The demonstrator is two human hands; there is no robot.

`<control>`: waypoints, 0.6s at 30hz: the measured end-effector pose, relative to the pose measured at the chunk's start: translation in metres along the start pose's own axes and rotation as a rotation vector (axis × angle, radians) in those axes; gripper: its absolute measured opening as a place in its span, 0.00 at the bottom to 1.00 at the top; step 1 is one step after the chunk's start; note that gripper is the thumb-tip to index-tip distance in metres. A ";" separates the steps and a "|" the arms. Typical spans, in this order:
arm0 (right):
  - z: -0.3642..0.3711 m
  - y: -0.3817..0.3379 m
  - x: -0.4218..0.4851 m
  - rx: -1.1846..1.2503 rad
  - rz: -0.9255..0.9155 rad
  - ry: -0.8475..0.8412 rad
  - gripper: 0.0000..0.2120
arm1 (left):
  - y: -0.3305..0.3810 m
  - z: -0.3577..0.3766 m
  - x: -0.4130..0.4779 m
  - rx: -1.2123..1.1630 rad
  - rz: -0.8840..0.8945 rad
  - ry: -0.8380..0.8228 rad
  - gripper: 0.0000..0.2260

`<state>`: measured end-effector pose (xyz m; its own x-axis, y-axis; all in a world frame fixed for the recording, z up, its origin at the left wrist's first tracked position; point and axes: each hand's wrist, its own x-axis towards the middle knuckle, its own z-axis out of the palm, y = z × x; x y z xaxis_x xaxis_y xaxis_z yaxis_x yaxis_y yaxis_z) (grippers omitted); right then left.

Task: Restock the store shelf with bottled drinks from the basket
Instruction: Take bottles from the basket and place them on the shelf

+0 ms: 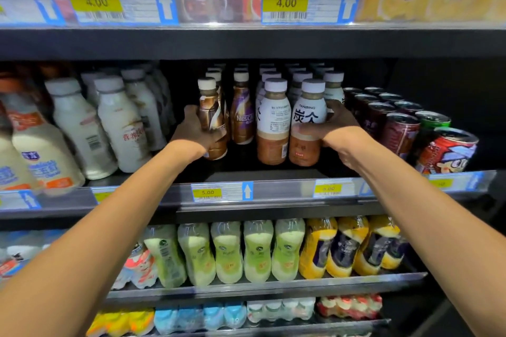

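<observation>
Where bottles [242,117] crowd — left grip [191,131] clamping waisted brown bottle [208,105]; right grip [341,128], white-labelled bottle [309,115].

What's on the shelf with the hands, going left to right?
Milk bottles → left hand → brown coffee bottle it grips → Nescafe bottle → white-label bottle → Tanbing bottle → right hand gripping it → dark cans → red cartoon can.

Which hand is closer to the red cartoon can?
The right hand: it grips a white-labelled bottle left of the red can. The left hand grips a brown bottle farther left.
</observation>
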<state>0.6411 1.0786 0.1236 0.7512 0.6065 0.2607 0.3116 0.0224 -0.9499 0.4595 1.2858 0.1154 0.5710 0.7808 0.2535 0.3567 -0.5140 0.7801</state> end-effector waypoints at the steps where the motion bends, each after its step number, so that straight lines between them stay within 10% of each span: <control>1: 0.001 0.000 0.001 -0.012 -0.001 -0.005 0.41 | -0.001 0.001 0.001 -0.005 -0.001 0.004 0.29; 6: 0.000 0.001 0.006 -0.022 0.003 -0.020 0.26 | -0.001 0.000 0.005 -0.036 -0.010 -0.022 0.30; 18: 0.001 0.011 0.009 -0.051 0.012 0.036 0.32 | 0.007 -0.001 -0.007 -0.044 -0.020 0.010 0.31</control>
<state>0.6507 1.0856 0.1154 0.7752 0.5773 0.2564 0.3310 -0.0256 -0.9433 0.4571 1.2773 0.1197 0.5567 0.7944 0.2429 0.3347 -0.4821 0.8097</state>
